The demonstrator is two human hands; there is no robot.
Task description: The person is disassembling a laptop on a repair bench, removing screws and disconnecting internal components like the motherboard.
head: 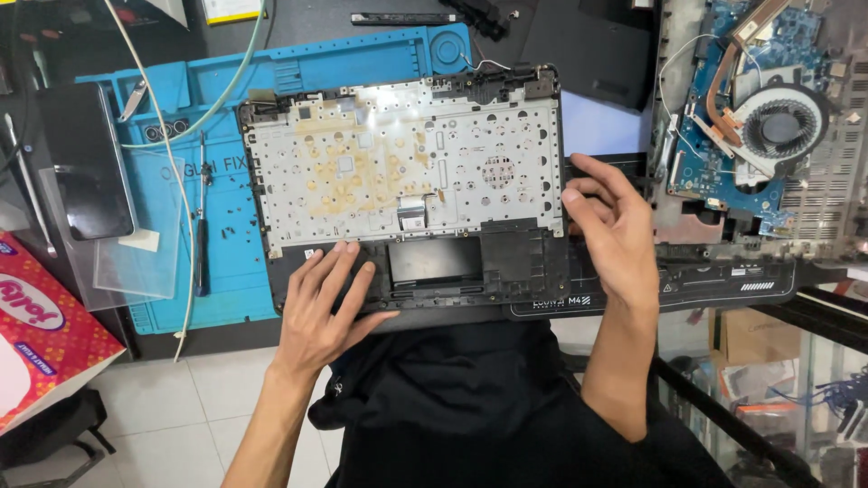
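A laptop top case [407,172] lies upside down on a blue repair mat [235,262], showing the white metal back of its keyboard and a black touchpad plate [435,260]. My left hand [323,303] rests flat on the case's near left corner, fingers spread beside the touchpad plate. At the case's right edge, my right hand [615,226] touches the rim with its fingertips, the fingers loosely curled. Neither hand holds anything.
A second opened laptop [759,117] with a blue board, copper heat pipe and fan lies at the right. A phone [86,163], clear plastic sheet, screwdriver [202,226], loose screws and white cables sit on the left. A red patterned box [41,334] is at the near left.
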